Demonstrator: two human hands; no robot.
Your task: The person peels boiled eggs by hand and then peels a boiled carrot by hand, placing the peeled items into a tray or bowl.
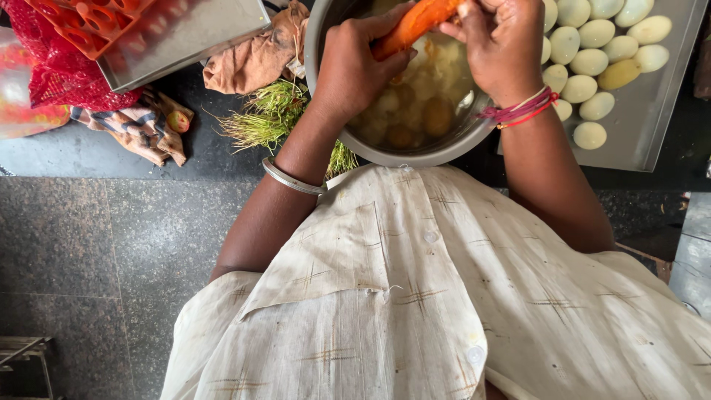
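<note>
- Our left hand [363, 67] is closed around the carrot [415, 22], and we hold it over the steel pot [326, 44], likely so bits fall in.
- Our right hand [503, 44] pinches the carrot's far end; we cannot tell if it holds a tool.
- The pot sits on the dark table [89, 148], near our body, with pale and yellow pieces inside.
- On the right, a metal tray [652, 126] holds peeled eggs [592, 33].
- On the left lie a brown cloth [252, 55] and green stalks [266, 115].
</note>
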